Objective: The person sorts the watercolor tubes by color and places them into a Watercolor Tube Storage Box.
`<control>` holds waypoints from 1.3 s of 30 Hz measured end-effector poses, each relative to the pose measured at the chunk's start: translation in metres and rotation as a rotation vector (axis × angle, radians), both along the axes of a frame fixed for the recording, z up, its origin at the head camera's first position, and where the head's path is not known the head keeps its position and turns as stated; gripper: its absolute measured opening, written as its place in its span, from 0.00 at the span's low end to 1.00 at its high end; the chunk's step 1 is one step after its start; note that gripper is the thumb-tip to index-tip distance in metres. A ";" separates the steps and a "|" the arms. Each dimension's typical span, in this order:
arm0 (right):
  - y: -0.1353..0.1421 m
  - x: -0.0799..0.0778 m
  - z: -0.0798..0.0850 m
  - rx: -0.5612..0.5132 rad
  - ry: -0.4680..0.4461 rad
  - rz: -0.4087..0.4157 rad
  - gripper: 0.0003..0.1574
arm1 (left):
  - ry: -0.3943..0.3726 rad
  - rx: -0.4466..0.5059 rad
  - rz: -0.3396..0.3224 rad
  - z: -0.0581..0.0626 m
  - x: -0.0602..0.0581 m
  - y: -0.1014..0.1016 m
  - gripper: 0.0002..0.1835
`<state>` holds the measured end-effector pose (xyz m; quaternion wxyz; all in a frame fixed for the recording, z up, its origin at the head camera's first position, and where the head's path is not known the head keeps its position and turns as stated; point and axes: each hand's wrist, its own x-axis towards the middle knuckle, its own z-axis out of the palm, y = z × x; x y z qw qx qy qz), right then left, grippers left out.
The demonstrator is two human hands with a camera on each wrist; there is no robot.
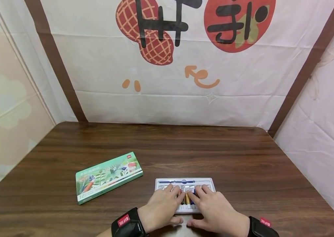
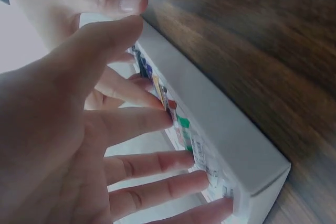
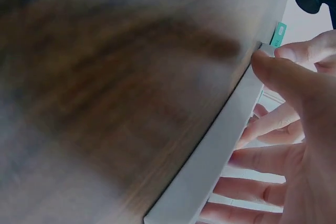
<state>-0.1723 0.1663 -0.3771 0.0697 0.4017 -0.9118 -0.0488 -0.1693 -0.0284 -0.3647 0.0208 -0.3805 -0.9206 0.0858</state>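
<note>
A shallow white tray (image 1: pixel 158 185) lies on the table in front of me, with a row of small paint tubes (image 1: pixel 187 199) in it. Along its far side rests a blue paintbrush (image 1: pixel 177 181). My left hand (image 1: pixel 161 206) lies over the left part of the tray, its extended fingertips on the tubes. Over the right part is my right hand (image 1: pixel 215 208), fingers likewise stretched onto the tubes. Both thumbs point toward each other by the tray's near side. In the left wrist view, tubes with green and orange colours (image 2: pixel 182 123) show past the fingertips.
A green illustrated flat box (image 1: pixel 109 177) lies at an angle to the left of the tray. The brown wooden table (image 1: pixel 214 148) ends at a printed cloth backdrop (image 1: pixel 170 108), with more cloth at both sides.
</note>
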 end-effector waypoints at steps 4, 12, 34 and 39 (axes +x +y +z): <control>0.009 -0.005 0.008 -0.128 -0.063 0.006 0.43 | 0.014 -0.011 0.003 -0.001 0.001 0.001 0.37; 0.032 -0.015 0.019 -0.239 -0.209 -0.008 0.27 | 0.010 -0.031 -0.013 -0.002 0.001 -0.001 0.35; 0.012 -0.002 0.003 -0.066 0.223 0.012 0.14 | 0.039 -0.002 -0.041 -0.001 0.000 -0.002 0.35; 0.015 -0.011 0.005 -0.093 0.240 0.053 0.08 | 0.018 -0.007 -0.039 -0.001 -0.001 -0.003 0.35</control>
